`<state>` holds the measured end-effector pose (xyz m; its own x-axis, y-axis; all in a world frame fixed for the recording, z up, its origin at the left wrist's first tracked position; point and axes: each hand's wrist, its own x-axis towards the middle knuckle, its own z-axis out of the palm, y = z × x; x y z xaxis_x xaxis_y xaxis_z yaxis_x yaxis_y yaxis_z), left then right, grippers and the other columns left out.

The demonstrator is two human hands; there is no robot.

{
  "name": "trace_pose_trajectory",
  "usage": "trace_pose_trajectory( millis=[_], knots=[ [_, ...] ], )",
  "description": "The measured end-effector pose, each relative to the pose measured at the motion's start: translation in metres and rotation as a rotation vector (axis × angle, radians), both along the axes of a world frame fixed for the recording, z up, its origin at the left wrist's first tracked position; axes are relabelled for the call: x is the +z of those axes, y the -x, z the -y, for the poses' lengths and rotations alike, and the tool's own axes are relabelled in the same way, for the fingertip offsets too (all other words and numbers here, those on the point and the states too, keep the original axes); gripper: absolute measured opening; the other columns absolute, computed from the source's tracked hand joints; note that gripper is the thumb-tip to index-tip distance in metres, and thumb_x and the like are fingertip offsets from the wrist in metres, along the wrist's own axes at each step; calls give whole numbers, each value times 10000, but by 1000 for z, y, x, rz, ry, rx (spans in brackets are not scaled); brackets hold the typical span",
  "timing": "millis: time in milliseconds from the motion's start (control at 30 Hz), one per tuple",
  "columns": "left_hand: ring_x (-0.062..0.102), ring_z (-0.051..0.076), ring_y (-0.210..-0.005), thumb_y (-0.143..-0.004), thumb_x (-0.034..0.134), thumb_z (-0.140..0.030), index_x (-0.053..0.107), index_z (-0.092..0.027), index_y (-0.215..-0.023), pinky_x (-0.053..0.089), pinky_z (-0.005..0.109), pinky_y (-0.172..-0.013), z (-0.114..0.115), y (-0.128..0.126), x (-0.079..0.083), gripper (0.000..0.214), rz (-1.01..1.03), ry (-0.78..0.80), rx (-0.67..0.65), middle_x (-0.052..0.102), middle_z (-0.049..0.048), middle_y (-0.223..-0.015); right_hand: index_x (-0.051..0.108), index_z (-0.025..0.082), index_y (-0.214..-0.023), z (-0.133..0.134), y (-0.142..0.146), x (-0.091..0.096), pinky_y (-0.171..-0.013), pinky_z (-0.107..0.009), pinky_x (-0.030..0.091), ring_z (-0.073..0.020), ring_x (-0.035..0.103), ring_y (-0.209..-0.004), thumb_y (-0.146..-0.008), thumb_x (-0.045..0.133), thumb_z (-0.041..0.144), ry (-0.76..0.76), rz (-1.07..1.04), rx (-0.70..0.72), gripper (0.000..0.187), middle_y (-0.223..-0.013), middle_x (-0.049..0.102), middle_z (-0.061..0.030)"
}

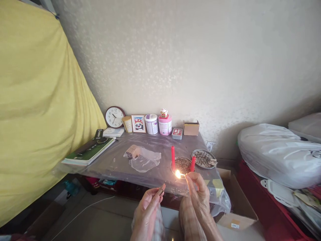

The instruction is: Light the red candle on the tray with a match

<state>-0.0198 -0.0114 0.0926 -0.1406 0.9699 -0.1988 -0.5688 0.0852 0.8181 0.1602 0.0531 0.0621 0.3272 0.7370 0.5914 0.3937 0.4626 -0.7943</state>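
Note:
Between the thumb and fingers of my right hand [200, 194] is a burning match [183, 175], its flame pointing left. My left hand [148, 207] is closed around a small matchbox [161, 190], held lower and to the left. Just beyond the flame, two red candles stand upright: a taller one [173, 157] and a shorter one [193, 164], both unlit as far as I can see. They stand at a round plate [184, 160] of brown grains. To its right, a second round plate [200, 155] carries several matchsticks [213, 162] at its edge.
A plastic-covered low table [110, 167] holds a crumpled clear bag [145, 160], a green book [90, 152], a clock [114, 117], tins [151, 125] and a small cardboard box [191, 128]. An open carton [238, 201] and a white plastic bag [273, 150] are at right; a yellow cloth [45, 83] hangs at left.

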Motion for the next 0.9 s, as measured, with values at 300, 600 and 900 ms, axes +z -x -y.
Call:
trace_pose_trajectory(
  millis=[300, 600, 900],
  knots=[
    [681, 212, -1015, -528, 939, -461, 792, -202, -827, 477, 316, -950, 0, 10, -9, 422, 71, 56, 18, 814, 105, -1064, 697, 211, -746, 4, 7, 21, -630, -276, 463, -159, 565, -669, -740, 782, 498, 199, -552, 125, 299, -706, 659, 2],
    [684, 193, -1018, -645, 889, -444, 794, -198, -893, 487, 305, -961, 2, 12, -19, 362, 70, 21, -15, 806, 109, -1135, 714, 207, -729, 3, 3, 31, -646, -278, 498, -163, 594, -684, -680, 830, 514, 217, -614, 121, 332, -736, 698, -13],
    [685, 198, -1001, -650, 884, -442, 807, -196, -897, 508, 297, -933, 1, 17, -29, 357, 43, 20, -21, 807, 113, -1117, 719, 209, -721, -2, 4, 36, -656, -289, 522, -164, 627, -670, -608, 885, 491, 189, -681, 155, 346, -714, 712, -11]
  ],
)
